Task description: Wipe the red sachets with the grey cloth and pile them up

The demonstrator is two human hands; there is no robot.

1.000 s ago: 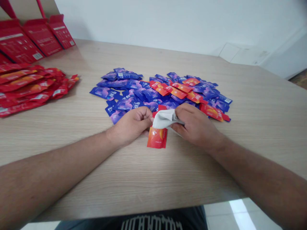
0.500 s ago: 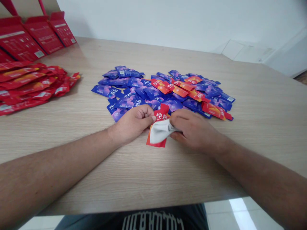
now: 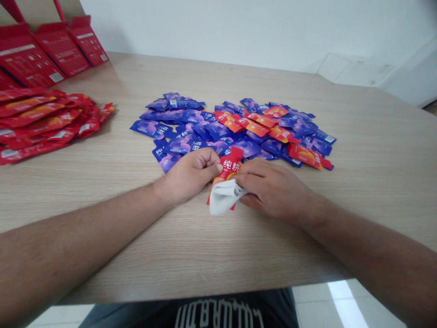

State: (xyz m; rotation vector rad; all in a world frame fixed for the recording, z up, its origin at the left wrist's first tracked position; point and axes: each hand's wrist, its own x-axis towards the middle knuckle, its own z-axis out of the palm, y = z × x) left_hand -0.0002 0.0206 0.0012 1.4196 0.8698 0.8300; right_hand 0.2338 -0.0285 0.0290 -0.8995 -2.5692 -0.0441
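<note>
Cloth (image 3: 223, 198), pale and bunched, sits in the closed grip of the right hand (image 3: 273, 187), where we see thumb and fingers squeezed together on one end while the rest hangs loose to the left. The left hand (image 3: 196, 175) has its fingers curled and its thumb pressed down, and we find that grip pinched on the left edge of a red and orange packet (image 3: 231, 165). This packet is between the two hands, its white lettering facing up and the cloth across its lower part; whether it rests flat on the tabletop (image 3: 170, 259) or is held a little above it, we cannot tell.

Just beyond the hands we see a broad pile of blue packets (image 3: 180, 118), overlapping one another. On the right part of that pile lie a few orange-red packets (image 3: 252, 127), one of them at the near right edge.

Well to the left of the pile, we have a heap of red packets (image 3: 41, 123) stacked in layers, and behind it red boxes (image 3: 61, 50) standing in a row. A white wall (image 3: 221, 36) rises behind the tabletop. Nearest us, below the tabletop's front edge, dark clothing (image 3: 218, 314) with pale lettering shows above a tiled floor (image 3: 327, 300).
</note>
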